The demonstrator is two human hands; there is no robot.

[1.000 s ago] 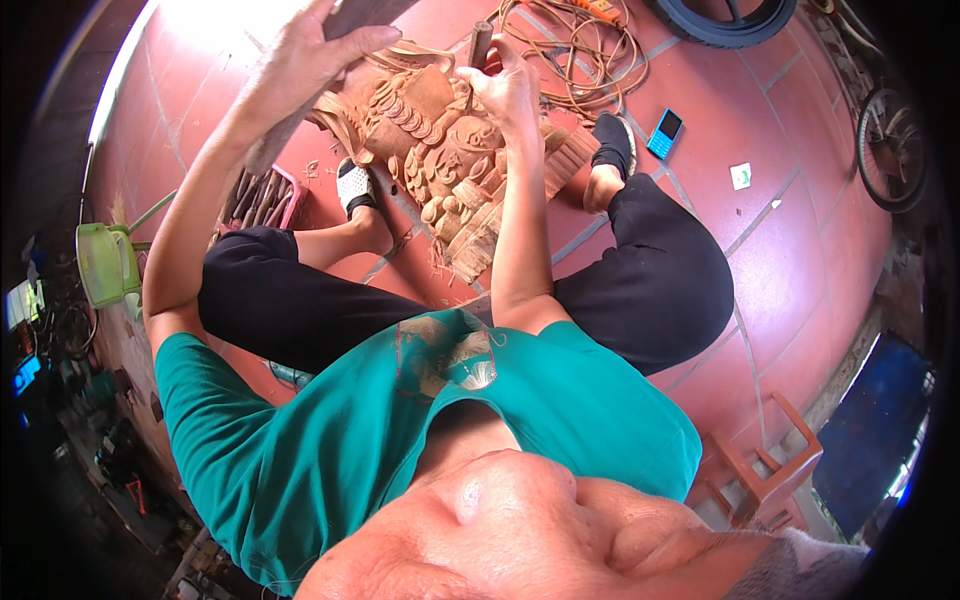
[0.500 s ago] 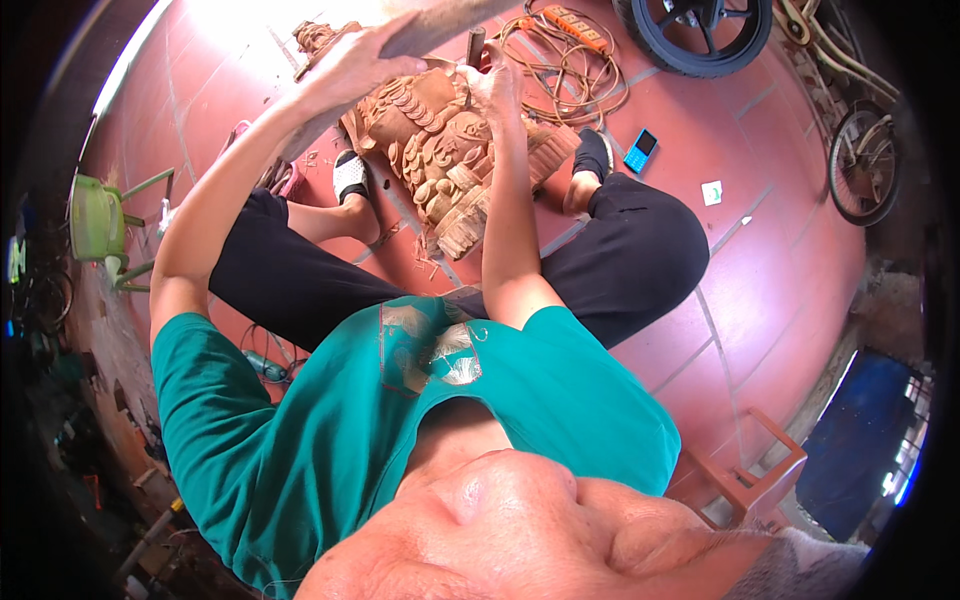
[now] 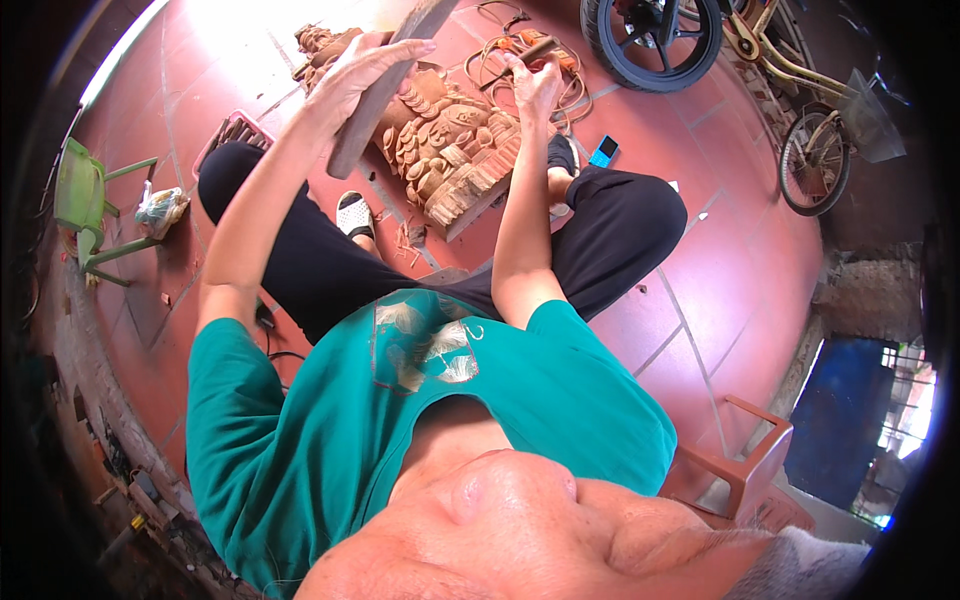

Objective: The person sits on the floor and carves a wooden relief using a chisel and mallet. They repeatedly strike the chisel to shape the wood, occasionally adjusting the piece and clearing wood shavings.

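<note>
My left hand (image 3: pixel 362 75) is wrapped round a long grey-brown wooden bar (image 3: pixel 362 132), raised and slanting over the left side of a carving. The brown wood carving (image 3: pixel 440 135), cut in dense rounded relief, lies on the floor between my legs. To the right of it, my right hand (image 3: pixel 538 90) is closed on a slim tool that looks like a chisel with a brown handle (image 3: pixel 540 48). The chisel is tilted and held apart from the carving; its tip is hard to make out.
Behind the right hand lie a coiled orange cord and power strip (image 3: pixel 568 62). A blue phone (image 3: pixel 604 151) lies near my right foot. A pink basket of tools (image 3: pixel 262 133) and green chair (image 3: pixel 82 190) stand left. A motorbike wheel (image 3: pixel 655 45) and bicycle (image 3: pixel 815 160) are right.
My hands have moved apart. The wooden bar has swung down and left in my left hand. My right hand has shifted right, tilting the chisel away from the carving.
</note>
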